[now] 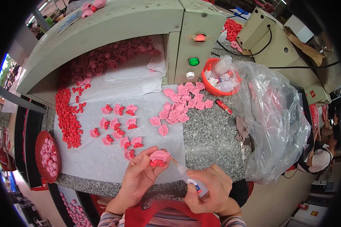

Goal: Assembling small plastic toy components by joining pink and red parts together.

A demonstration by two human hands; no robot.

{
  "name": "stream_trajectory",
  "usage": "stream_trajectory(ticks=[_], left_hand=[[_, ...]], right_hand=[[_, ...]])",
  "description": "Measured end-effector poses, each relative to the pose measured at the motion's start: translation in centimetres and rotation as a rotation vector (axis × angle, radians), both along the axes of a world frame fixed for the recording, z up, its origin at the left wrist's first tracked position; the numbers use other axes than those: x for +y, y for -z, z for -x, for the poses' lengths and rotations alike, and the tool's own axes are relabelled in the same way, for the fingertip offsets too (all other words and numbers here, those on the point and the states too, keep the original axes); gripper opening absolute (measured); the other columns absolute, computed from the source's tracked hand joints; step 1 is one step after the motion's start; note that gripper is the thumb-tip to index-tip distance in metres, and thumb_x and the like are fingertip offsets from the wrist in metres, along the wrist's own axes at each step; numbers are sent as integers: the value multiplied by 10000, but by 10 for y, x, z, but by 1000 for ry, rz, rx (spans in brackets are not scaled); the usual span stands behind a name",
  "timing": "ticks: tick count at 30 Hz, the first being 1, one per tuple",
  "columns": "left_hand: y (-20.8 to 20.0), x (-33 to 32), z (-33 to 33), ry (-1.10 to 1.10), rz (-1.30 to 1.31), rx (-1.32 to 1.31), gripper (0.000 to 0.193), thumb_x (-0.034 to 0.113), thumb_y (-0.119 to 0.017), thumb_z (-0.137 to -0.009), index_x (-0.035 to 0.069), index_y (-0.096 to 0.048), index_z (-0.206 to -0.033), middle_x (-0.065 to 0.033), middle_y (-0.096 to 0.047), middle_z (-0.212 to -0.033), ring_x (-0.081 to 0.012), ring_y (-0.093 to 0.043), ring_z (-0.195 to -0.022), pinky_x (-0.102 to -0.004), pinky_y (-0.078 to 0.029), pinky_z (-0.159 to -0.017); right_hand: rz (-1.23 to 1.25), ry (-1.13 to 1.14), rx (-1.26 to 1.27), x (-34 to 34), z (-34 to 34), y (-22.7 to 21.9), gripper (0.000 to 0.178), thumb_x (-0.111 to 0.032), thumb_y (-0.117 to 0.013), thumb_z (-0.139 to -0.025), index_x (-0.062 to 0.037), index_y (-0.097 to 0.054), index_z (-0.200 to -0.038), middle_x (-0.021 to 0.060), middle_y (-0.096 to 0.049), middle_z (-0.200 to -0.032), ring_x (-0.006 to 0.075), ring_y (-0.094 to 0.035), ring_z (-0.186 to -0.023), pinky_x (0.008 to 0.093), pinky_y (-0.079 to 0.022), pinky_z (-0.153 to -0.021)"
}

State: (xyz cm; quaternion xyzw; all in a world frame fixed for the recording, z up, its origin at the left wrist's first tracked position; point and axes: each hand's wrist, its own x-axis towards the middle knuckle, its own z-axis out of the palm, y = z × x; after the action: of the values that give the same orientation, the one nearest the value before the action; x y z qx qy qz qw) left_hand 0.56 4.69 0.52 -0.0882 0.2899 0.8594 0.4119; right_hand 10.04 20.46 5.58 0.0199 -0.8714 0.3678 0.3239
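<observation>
My left hand (137,176) pinches a small pink moulded plastic piece (159,154) with a two-lobed red part along its lower edge. In my right hand (213,188) is a small white glue bottle (182,170), tilted so that its thin nozzle points at the pink piece's right side. Whether the tip touches the piece I cannot tell. Just beyond my left hand, several pink pieces with red parts joined or set against them (116,124) lie in loose rows on white paper (91,166). Loose pink pieces (177,108) form a heap farther right.
Small red parts (69,128) are piled at the left, beside a red bowl (40,157) of pink pieces. A pale green machine (140,22) arches over the far side, with more pieces inside. An orange basket (206,77) of bottles and a clear plastic bag (272,125) stand right.
</observation>
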Motion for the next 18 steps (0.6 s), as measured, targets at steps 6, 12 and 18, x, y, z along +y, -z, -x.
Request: stream_trajectory(ticks=[6,12,18], left_hand=[[-2,0,0,-1,-1,-1,392,220,-571,-844,22,-470,-1166,-191,-496,-1160,-318,-540,-1038,-387,-477,-884],[-3,0,1,-7,5,-27,399,223,-572,-843,19,-463,-1169,-185,-499,-1158,-315,-537,-1043,-385,-476,-889],[-2,0,2,-7,-1,-22,398,220,-571,-843,16,-464,-1169,-186,-497,-1162,-313,-537,-1043,-385,-476,-890]], right_hand=[[-4,0,26,-1,2,1,299,-35,-597,-613,14,-582,-908,58,-520,-586,156,-395,-411,257,-305,-366],[-14,-3,44,-1,1,3,309,-41,-602,-618,15,-569,-920,53,-522,-576,150,-379,-400,251,-291,-360],[-16,0,27,0,1,3,316,-42,-604,-610,15,-569,-920,53,-529,-586,148,-377,-401,249,-292,-361]])
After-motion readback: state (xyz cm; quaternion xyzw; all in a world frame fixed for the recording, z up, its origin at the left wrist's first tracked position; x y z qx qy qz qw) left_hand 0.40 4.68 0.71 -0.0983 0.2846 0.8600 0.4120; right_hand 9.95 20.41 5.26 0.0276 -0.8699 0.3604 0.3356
